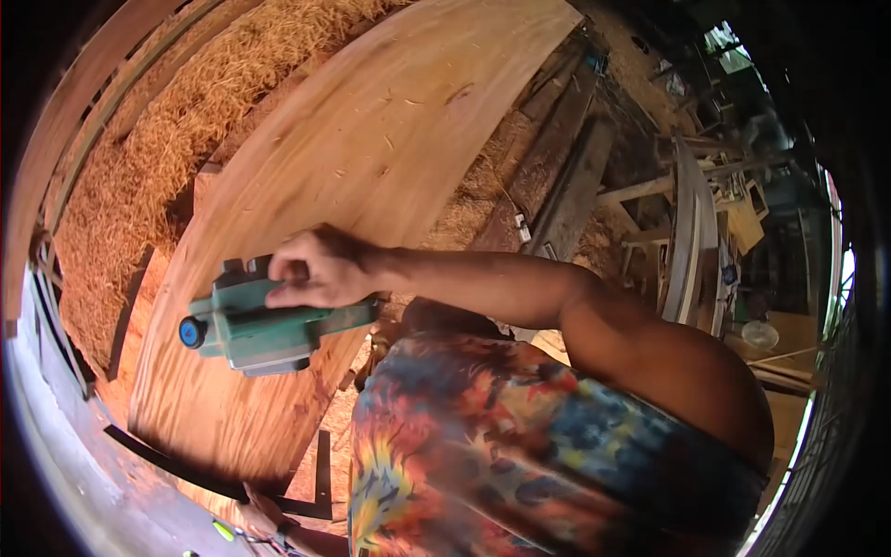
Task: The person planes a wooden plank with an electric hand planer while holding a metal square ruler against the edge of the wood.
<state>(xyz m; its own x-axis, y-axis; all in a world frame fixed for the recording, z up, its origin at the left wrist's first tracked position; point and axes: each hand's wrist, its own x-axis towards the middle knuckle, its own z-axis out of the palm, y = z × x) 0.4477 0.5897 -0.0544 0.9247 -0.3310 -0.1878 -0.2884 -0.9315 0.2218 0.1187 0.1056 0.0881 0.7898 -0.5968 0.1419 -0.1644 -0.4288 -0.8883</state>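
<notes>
My right hand (320, 269), its arm reaching across from the right, has its fingers curled on a green electric planer (264, 325) with a blue-centred round knob at its left end. The planer sits over the near part of a long, wide wooden slab (371, 139) with pale, streaky grain. Low at the left edge of the view, my left hand (264, 512) is near the slab's near end, beside a dark angled strip (323, 473). Its fingers are small and blurred, so their grip does not show.
Heaps of wood shavings (139, 213) lie along the slab's left side, and loose curls dot its top. Dark planks (557, 186) lie to the right. Farther right stand boards (691, 241) and wooden frames. A pale wall or ledge (65, 446) borders the lower left.
</notes>
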